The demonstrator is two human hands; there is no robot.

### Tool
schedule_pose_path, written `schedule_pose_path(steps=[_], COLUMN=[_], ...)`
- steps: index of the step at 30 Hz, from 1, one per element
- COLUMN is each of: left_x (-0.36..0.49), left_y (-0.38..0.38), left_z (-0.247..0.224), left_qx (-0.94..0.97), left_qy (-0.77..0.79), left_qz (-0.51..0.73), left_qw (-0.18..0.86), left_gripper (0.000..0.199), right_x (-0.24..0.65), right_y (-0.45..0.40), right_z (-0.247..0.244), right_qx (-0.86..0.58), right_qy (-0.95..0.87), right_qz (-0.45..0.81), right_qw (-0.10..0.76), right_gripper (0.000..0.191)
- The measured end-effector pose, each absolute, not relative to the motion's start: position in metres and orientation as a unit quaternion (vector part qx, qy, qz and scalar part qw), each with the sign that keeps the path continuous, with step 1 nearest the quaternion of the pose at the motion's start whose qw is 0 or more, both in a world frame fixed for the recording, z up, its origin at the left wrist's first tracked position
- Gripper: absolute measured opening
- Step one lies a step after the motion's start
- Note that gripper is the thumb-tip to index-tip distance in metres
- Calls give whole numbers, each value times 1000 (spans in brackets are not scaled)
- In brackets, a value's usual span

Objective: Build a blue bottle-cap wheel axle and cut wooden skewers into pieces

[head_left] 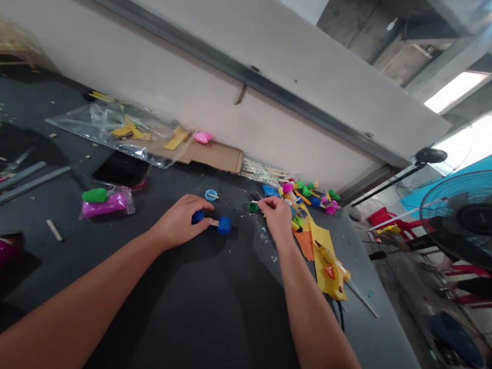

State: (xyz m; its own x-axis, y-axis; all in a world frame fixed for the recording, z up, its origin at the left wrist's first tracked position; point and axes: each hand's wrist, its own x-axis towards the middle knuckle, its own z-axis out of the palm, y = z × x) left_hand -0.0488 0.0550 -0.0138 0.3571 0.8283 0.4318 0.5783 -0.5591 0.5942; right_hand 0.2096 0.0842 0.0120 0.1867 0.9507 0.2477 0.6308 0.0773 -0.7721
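Note:
My left hand [183,220] is closed on a small piece with blue round ends [224,225] joined by a short wooden stick, held low over the dark table. To the right, my right hand [274,216] pinches a short pale stick at a small green cap [252,207]. Between the hands and a little farther back lies a light blue cap [211,195] with a small stick across it.
A yellow glue gun [330,269] and colourful clay pieces [309,193] lie at the right. Behind are a plastic bag [111,129] and cardboard [217,156]. A phone [122,168] and purple clay packet [108,203] sit left; a fan [482,218] stands beyond the table.

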Motion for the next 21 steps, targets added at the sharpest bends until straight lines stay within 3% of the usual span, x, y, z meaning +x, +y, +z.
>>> schedule_pose_path(steps=[5, 11, 15, 18, 21], left_x=[-48, -48, -50, -53, -57], left_y=[55, 54, 53, 53, 55], left_z=[-13, -15, -12, -8, -7], left_qx=[804, 807, 831, 846, 849], left_qy=[436, 436, 409, 397, 400], left_qz=[365, 360, 348, 335, 325], left_qw=[176, 170, 141, 120, 118], left_gripper=[22, 23, 27, 32, 35], right_x=[207, 207, 197, 182, 168], right_y=[82, 82, 71, 61, 53], right_z=[-1, -1, 11, 18, 20], right_qx=[-673, -651, -630, -581, -507], right_qy=[-686, -726, -735, -762, -818], right_qz=[1, -83, -86, -26, 47], right_qw=[278, 206, 236, 285, 268], right_gripper=[11, 20, 25, 28, 30])
